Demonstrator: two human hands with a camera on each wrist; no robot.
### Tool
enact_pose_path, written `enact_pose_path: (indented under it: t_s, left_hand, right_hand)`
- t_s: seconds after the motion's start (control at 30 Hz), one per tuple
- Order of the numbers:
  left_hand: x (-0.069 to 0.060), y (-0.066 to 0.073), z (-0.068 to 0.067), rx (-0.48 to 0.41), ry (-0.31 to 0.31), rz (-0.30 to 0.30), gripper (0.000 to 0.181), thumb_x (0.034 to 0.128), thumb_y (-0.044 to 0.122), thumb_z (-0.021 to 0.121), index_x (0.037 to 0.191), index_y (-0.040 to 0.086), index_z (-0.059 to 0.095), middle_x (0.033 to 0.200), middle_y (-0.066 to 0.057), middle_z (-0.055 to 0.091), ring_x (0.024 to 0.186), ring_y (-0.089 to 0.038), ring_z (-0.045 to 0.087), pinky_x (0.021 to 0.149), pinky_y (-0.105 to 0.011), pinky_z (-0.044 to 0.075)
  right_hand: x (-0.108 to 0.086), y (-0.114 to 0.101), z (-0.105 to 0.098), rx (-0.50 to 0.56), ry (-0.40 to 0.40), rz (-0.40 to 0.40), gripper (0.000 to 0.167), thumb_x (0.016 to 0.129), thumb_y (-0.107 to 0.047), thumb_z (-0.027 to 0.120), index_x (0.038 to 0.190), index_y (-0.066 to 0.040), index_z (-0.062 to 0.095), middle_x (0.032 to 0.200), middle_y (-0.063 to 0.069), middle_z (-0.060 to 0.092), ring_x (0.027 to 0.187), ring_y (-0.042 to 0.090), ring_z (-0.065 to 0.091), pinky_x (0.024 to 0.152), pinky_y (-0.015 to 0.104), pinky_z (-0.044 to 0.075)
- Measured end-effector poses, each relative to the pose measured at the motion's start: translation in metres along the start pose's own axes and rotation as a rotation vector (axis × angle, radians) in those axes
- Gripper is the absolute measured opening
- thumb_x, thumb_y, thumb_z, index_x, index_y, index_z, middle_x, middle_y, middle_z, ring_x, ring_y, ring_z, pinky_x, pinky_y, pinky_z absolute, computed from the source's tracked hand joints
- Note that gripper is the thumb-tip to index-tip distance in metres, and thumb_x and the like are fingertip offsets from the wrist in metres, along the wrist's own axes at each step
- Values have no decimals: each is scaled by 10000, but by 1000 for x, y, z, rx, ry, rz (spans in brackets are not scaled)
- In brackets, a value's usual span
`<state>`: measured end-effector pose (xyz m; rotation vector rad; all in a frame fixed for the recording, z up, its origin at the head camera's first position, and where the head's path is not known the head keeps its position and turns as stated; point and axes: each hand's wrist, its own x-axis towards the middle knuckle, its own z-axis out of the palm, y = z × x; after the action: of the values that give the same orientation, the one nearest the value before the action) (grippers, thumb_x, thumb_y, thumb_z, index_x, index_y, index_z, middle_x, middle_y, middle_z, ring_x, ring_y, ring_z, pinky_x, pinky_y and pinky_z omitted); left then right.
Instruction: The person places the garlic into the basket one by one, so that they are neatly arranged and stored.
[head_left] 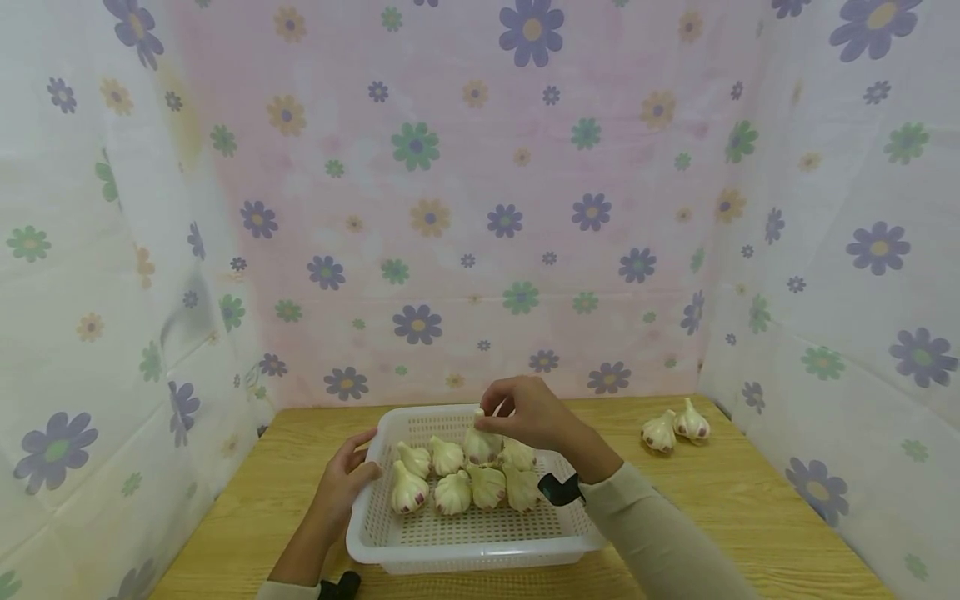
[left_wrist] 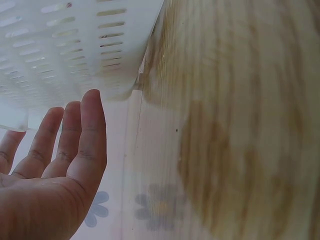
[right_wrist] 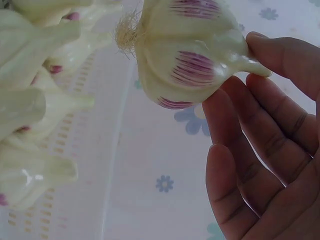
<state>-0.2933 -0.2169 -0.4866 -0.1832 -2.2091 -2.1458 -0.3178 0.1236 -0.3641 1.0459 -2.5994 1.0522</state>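
Note:
My right hand (head_left: 536,417) pinches a garlic bulb (right_wrist: 185,55) by its stem between thumb and fingers. In the right wrist view the bulb shows purple streaks and a tuft of roots. In the head view it is over the back row in a white plastic basket (head_left: 480,557), where several other garlic bulbs (head_left: 453,493) sit in two rows. Whether the held bulb touches the basket's floor I cannot tell. My left hand (head_left: 337,483) rests at the basket's left side, thumb by the rim; in the left wrist view its fingers (left_wrist: 90,135) extend fairly straight beside the slotted wall.
Two more garlic bulbs (head_left: 659,432) lie side by side at the back right of the wooden table (head_left: 720,517). Flower-patterned cloth (head_left: 465,250) hangs behind the table and along both sides. A black wrist strap (head_left: 561,489) shows on the right wrist.

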Motion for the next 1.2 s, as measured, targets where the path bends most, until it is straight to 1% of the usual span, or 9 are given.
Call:
enact_pose_path:
  t_s: [0.23,0.47,0.57,0.73,0.9,1.03,1.2]
  left_hand:
    - [-2,2,-1,6,-2,-2,654,919,32,599,1536,175,437,1415,-267,560,1089,-324,683,818,-458,640]
    - [0,-1,-1,-8,0,-5,654,910,23,604,1527,175,450,1406,-267,567,1091,-331,681,826,-459,638]
    - [1,-2,0,-12,-9,-2,652,912,21,602,1526,176,450,1402,-266,570,1100,-336,676,838,-459,633]
    - [1,0,1,-4,-16,8,650,912,33,599,1526,172,440,1405,-271,570,1099,-338,678,839,-465,633]
    - [0,1,0,-5,-15,2,648,913,32,596,1527,172,441,1404,-263,576,1093,-329,683,840,-447,632]
    - [-1,1,0,13,-10,-1,646,911,43,597,1524,177,442,1405,-257,581,1098,-323,678,843,-432,629]
    - [-1,0,-1,15,-3,-3,648,903,49,602,1518,190,452,1392,-238,592,1084,-335,683,829,-443,631]
  right_hand:
    - [10,-9,19,-2,-48,-15,122,919,-373,783,947,-281,709,922,-129,698,792,70,691,678,258,581]
    - [17,-20,40,48,-126,12,108,909,-354,797,908,-289,711,875,-151,705,780,78,706,643,252,585]
    - [21,-25,47,74,-148,-4,112,905,-335,805,886,-276,712,856,-149,707,756,79,710,628,245,584]
    - [26,-33,54,88,-185,-36,109,907,-304,806,873,-252,716,845,-138,713,750,86,721,630,226,588]
    - [32,-38,63,53,-225,-67,103,907,-293,807,876,-238,726,850,-147,701,740,36,705,641,192,582]
    - [35,-42,74,20,-260,-84,119,889,-304,825,870,-240,727,827,-168,693,738,5,691,650,163,566]
    - [38,-46,87,-27,-316,-113,126,885,-296,829,850,-229,727,803,-182,686,739,-35,667,636,141,549]
